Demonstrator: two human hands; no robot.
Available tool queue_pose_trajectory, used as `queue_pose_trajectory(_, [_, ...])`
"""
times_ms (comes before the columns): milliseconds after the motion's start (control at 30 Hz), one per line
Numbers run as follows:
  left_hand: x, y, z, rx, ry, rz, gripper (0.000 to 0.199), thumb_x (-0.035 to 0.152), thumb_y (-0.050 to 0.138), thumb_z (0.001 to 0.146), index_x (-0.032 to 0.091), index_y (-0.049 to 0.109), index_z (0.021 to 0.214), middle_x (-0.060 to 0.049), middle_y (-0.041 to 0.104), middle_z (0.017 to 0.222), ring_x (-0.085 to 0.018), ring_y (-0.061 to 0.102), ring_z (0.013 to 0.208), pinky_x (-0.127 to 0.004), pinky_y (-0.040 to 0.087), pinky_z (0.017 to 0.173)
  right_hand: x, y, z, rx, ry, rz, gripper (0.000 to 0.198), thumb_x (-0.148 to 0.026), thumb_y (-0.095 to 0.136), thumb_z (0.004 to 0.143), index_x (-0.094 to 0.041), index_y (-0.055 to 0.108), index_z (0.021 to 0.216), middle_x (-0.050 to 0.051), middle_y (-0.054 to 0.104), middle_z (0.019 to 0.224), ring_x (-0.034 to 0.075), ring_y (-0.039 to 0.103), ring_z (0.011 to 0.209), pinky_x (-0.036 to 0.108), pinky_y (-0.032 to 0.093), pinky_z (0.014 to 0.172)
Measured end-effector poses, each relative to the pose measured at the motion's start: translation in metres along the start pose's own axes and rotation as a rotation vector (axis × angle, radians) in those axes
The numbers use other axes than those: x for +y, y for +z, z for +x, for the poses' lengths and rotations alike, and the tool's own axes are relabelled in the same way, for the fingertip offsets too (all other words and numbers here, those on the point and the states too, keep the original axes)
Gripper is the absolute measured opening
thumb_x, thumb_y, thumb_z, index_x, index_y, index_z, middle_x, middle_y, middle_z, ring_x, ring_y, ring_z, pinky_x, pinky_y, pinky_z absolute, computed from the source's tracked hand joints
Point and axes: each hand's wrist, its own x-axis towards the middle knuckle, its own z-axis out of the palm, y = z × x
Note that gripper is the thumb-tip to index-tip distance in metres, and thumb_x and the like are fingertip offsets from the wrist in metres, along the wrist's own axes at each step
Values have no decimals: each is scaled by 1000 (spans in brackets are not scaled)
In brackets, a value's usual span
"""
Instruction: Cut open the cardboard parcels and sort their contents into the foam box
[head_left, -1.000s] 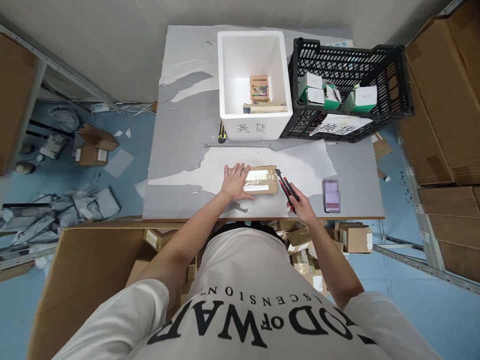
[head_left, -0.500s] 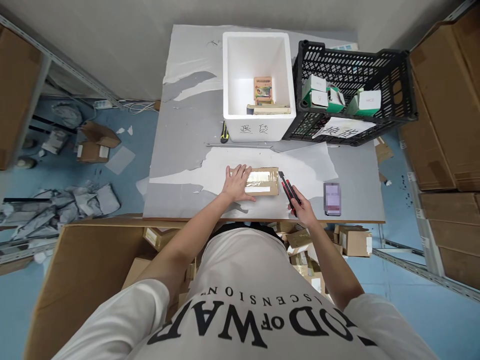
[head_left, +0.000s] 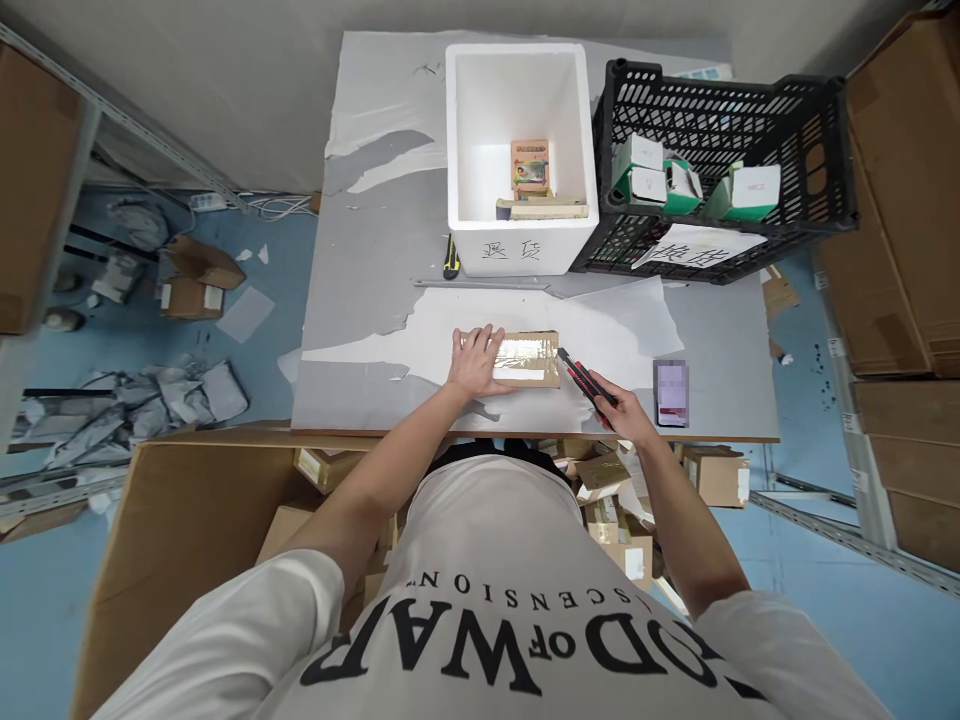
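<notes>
A small cardboard box [head_left: 534, 358], wrapped in clear tape and with white labels, lies on the table in front of me. My left hand [head_left: 475, 364] spans its left end, fingers over the far edge and thumb along the near side, holding it against the table. In my right hand [head_left: 622, 408] is a black and red utility knife [head_left: 585, 378]. The knife's tip points up and left at the right end of the box; whether it touches the cardboard I cannot tell. A phone [head_left: 671, 393] lies to the right of that hand.
Behind the box stand a white foam bin [head_left: 523, 247] with books inside and a black plastic crate [head_left: 720, 105] holding green-and-white boxes. A yellow and black utility knife [head_left: 451, 258] lies beside the bin. A large open carton [head_left: 202, 560] with parcels stands below the table's front edge.
My right hand and the utility knife have shifted slightly right, and the knife lies at a flatter angle. My left hand stays on the box. The whole view has moved a little.
</notes>
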Motion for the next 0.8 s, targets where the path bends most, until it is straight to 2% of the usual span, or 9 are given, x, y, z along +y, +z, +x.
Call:
queue_pose_trajectory(167, [0, 2, 0, 4, -11, 26, 113, 67, 68, 59, 16, 23, 149, -19, 30, 151, -43, 29, 132, -59, -2, 112, 0, -7, -7, -53, -5, -34, 71, -42, 59, 80, -19, 40, 144, -8, 45, 46, 8, 36, 38, 22, 34, 39])
queue_pose_trajectory(433, [2, -1, 0, -38, -2, 118, 112, 71, 61, 63, 15, 19, 150, -19, 22, 154, -41, 26, 134, -61, 2, 111, 35, -9, -35, -125, 42, -25, 70, -43, 55, 84, -18, 35, 146, -7, 46, 49, 9, 39, 40, 22, 34, 38])
queue_pose_trajectory(700, [2, 0, 2, -62, 14, 146, 110, 70, 58, 66, 13, 17, 150, -19, 18, 156, -41, 24, 137, -62, 2, 111, 48, -1, -41, -32, -2, -44, 65, -47, 52, 85, -21, 39, 144, -2, 56, 62, 10, 43, 44, 25, 38, 41])
queue_pose_trajectory(800, [1, 0, 2, -63, 20, 141, 110, 70, 59, 66, 13, 17, 150, -19, 17, 156, -41, 23, 137, -63, 1, 111, 57, -1, -44, 95, -22, -87, 68, -48, 49, 86, -19, 35, 146, -1, 57, 64, 12, 46, 46, 26, 41, 43])
